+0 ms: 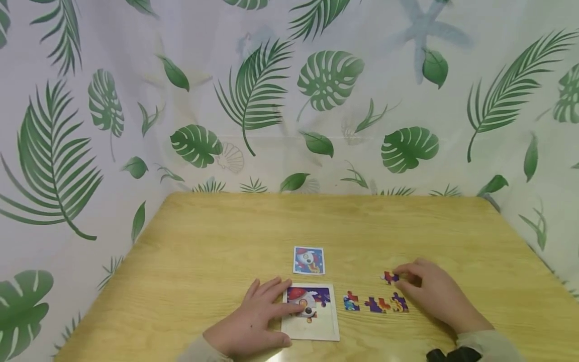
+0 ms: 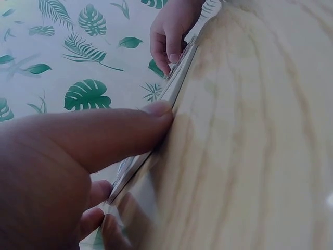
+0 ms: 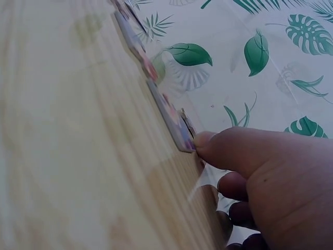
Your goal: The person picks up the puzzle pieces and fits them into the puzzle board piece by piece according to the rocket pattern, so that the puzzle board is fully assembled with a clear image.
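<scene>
A square puzzle board with a pale frame lies on the table, its upper part filled with a white character and a red shape. The left hand rests on its left side with fingers spread, the index fingertip on the filled pieces; in the left wrist view the thumb of that hand touches the board's edge. The right hand pinches a red and purple piece between thumb and index finger, behind the loose pieces. In the right wrist view the right hand partly hides that piece.
Several loose pieces lie in a row right of the board. A small square picture card lies behind the board. A black object shows at the right wrist. The wooden table meets a leaf-patterned curtain.
</scene>
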Demonstrator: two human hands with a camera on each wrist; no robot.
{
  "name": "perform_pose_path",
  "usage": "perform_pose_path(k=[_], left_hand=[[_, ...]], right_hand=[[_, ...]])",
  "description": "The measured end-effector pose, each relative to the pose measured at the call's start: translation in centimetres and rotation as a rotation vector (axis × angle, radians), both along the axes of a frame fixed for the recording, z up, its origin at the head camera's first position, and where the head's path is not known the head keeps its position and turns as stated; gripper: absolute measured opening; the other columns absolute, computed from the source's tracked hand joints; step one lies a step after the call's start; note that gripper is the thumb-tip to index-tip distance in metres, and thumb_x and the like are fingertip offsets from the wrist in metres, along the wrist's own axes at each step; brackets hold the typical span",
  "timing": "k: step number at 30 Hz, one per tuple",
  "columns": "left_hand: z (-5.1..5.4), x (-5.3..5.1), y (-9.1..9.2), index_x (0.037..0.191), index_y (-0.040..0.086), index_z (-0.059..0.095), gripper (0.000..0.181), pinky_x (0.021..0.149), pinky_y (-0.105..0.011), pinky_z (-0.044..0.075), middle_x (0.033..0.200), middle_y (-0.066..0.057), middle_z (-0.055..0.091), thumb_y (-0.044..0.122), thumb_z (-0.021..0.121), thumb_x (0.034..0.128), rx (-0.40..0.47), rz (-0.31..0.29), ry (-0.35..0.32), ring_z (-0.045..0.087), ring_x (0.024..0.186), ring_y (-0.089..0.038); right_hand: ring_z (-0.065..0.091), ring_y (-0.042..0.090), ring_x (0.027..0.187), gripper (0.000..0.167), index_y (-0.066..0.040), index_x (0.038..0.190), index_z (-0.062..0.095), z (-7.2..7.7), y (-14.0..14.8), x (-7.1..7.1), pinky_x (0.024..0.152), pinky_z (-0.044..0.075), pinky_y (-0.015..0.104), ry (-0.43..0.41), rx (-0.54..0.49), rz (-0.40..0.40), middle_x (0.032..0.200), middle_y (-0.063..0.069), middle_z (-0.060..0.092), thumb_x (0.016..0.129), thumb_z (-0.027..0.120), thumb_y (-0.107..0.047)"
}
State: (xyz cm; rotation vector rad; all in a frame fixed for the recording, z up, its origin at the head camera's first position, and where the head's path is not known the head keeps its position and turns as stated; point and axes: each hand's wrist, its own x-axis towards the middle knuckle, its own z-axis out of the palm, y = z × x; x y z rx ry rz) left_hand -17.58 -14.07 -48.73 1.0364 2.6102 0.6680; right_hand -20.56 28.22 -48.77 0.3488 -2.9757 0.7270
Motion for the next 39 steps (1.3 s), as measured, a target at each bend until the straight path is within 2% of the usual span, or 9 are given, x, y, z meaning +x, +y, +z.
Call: perform_pose_path(k=[2,7,12,16,23,31,39], left_hand=[[0.1,-0.1,-0.1,0.148,0.053,0.044,0.062,0.117,-0.064,-0.003,0.168,0.004,0.017,0.056,0.067,0.0902,0.000,0.008,0.004,0.009,0.154,-0.025],[-0.1,-0.1,-0.2,0.146,0.054,0.045,0.061,0.117,-0.065,-0.004,0.168,0.004,0.018,0.056,0.067,0.0893,-0.012,0.018,-0.038,0.008,0.154,-0.026],[-0.1,0.0,-0.1,0.147,0.054,0.045,0.062,0.116,-0.067,-0.003,0.167,0.004,0.018,0.055,0.067,0.0894,-0.013,0.018,-0.050,0.009,0.154,-0.026],[0.1,0.1,-0.1,0.147,0.053,0.046,0.062,0.115,-0.068,-0.002,0.168,0.003,0.018,0.055,0.068,0.0891,-0.014,0.013,-0.053,0.009,0.154,-0.027],[0.1,0.0,-0.1,0.147,0.050,0.047,0.062,0.114,-0.072,0.001,0.168,0.001,0.019,0.057,0.068,0.0890,-0.011,0.002,-0.045,0.011,0.153,-0.029],[0.1,-0.1,0.0,0.148,0.049,0.047,0.062,0.113,-0.072,0.002,0.168,0.000,0.019,0.055,0.068,0.0896,0.010,-0.004,-0.014,0.011,0.153,-0.029],[0.2,-0.4,0.2,0.148,0.050,0.046,0.061,0.113,-0.072,0.003,0.167,0.001,0.019,0.054,0.067,0.0902,0.019,-0.009,-0.001,0.012,0.153,-0.028]], right_hand=[[0.050,0.012,0.078,0.024,-0.017,0.113,0.074,0.0,-0.2,-0.1,0.072,0.046,0.038,-0.003,-0.017,-0.005,0.087,-0.008,0.054,0.093,0.075,-0.030],[0.049,0.015,0.077,0.026,-0.013,0.112,0.073,-0.3,-0.6,-0.1,0.070,0.044,0.035,-0.052,-0.070,-0.006,0.084,-0.005,0.053,0.092,0.075,-0.030],[0.050,0.014,0.077,0.028,-0.014,0.112,0.072,-0.4,-0.8,0.0,0.071,0.046,0.035,-0.060,-0.112,-0.012,0.085,-0.005,0.054,0.092,0.075,-0.034],[0.050,0.013,0.077,0.030,-0.017,0.112,0.072,-0.6,-1.5,0.3,0.069,0.046,0.031,-0.058,-0.158,0.017,0.086,-0.006,0.053,0.093,0.074,-0.040],[0.048,0.009,0.077,0.027,-0.022,0.110,0.072,-0.5,-3.0,0.9,0.068,0.046,0.028,0.008,-0.152,0.052,0.086,-0.010,0.054,0.093,0.073,-0.043],[0.045,0.007,0.072,0.018,-0.024,0.102,0.073,0.0,-5.1,1.1,0.063,0.043,0.025,0.083,-0.155,0.112,0.080,-0.012,0.050,0.089,0.080,-0.033],[0.045,0.007,0.073,0.017,-0.026,0.100,0.071,0.0,-7.1,1.4,0.064,0.042,0.024,0.096,-0.172,0.153,0.081,-0.012,0.051,0.086,0.082,-0.029]])
